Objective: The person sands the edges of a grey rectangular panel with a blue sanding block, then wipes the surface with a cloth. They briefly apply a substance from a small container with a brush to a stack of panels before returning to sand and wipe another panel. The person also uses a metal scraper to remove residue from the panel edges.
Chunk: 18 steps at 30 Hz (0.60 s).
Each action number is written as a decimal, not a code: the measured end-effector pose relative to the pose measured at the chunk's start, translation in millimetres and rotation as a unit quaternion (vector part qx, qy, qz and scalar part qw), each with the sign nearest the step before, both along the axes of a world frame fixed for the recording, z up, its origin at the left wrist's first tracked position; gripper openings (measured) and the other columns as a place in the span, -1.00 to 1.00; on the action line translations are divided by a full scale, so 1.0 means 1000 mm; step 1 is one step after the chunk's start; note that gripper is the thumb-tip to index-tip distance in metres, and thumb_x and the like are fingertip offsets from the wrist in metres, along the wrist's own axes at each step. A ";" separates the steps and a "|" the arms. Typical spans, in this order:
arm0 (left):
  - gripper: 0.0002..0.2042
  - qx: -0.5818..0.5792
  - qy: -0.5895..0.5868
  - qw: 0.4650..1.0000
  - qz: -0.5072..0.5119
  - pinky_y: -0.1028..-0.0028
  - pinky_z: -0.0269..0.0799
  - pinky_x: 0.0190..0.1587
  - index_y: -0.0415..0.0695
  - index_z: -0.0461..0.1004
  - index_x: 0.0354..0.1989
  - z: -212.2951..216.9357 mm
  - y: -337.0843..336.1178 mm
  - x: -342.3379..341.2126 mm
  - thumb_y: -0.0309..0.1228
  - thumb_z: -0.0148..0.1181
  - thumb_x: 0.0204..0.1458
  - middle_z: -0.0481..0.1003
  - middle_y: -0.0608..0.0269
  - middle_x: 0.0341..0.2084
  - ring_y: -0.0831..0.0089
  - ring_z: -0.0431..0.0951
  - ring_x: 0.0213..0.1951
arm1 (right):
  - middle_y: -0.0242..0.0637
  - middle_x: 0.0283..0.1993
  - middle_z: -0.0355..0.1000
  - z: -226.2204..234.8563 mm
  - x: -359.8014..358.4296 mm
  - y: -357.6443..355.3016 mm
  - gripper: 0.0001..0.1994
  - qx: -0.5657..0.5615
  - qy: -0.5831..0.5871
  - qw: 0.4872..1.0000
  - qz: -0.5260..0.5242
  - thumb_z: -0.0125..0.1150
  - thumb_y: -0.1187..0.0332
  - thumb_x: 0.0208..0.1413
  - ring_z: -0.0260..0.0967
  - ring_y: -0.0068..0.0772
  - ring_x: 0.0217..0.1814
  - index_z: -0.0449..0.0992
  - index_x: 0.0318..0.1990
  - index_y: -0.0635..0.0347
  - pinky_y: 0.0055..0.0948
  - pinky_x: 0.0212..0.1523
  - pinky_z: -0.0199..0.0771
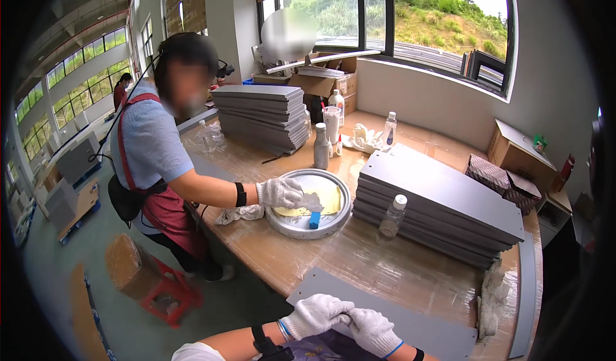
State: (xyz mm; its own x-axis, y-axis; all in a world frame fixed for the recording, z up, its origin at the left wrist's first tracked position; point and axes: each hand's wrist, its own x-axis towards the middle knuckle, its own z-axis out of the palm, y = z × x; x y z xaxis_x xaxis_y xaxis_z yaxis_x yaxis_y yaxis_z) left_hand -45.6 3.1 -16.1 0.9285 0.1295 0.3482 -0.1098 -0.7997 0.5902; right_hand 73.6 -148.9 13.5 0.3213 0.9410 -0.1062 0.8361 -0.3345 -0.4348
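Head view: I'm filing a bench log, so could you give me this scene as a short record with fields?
Hands: left hand and right hand, white gloves, fingers close together
Grip: cannot tell whether either holds anything
Nearest thing: flat grey panel at the near edge of the table
Round tray: co-worker's gloved hand over it, blue block inside
Stacks: grey panels, left stack and right stack
Clear bottle: upright, white cap, before the right stack
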 end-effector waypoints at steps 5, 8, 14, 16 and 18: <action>-0.70 -0.175 0.078 0.980 -0.048 0.36 0.42 -0.01 -0.11 0.56 -0.04 0.014 -0.002 0.025 -0.26 0.18 0.11 0.58 0.13 -0.18 0.25 0.54 -0.07 | -0.02 -0.15 0.52 0.010 0.058 -0.014 -0.74 0.086 0.173 0.977 0.093 0.04 0.20 0.16 0.48 0.09 -0.17 0.53 -0.07 0.04 -0.09 -0.16 0.46; -0.68 -0.270 0.242 0.926 -0.105 0.34 0.39 0.06 -0.11 0.54 0.02 0.017 0.023 0.046 -0.27 0.15 0.15 0.57 0.11 -0.15 0.26 0.51 -0.01 | -0.04 -0.17 0.54 0.028 0.082 -0.003 -0.74 -0.046 0.164 0.978 0.124 0.05 0.17 0.14 0.49 0.08 -0.14 0.57 -0.14 0.04 -0.10 -0.15 0.46; -0.73 -0.157 0.174 0.970 -0.066 0.28 0.46 -0.05 -0.13 0.58 -0.09 0.023 0.045 0.071 -0.25 0.17 0.14 0.59 0.08 -0.21 0.16 0.57 -0.14 | 0.02 -0.14 0.52 0.032 0.125 0.024 -0.71 0.011 0.195 0.971 0.139 0.04 0.14 0.14 0.47 0.13 -0.10 0.55 -0.10 0.05 -0.06 -0.11 0.45; -0.74 -0.146 0.154 0.976 -0.051 0.28 0.47 -0.08 -0.13 0.58 -0.11 0.018 0.048 0.070 -0.25 0.18 0.13 0.59 0.08 -0.24 0.16 0.58 -0.17 | 0.03 -0.12 0.51 0.025 0.130 0.029 -0.69 0.012 0.210 0.967 0.144 0.04 0.15 0.14 0.46 0.13 -0.08 0.53 -0.06 0.04 -0.05 -0.09 0.45; -0.74 -0.129 0.157 0.978 -0.047 0.29 0.48 -0.10 -0.14 0.59 -0.12 0.019 0.049 0.071 -0.25 0.19 0.13 0.59 0.08 -0.26 0.17 0.59 -0.18 | 0.02 -0.09 0.50 0.027 0.133 0.032 -0.68 -0.010 0.218 0.964 0.152 0.03 0.15 0.15 0.45 0.12 -0.05 0.51 -0.02 0.03 -0.05 -0.06 0.45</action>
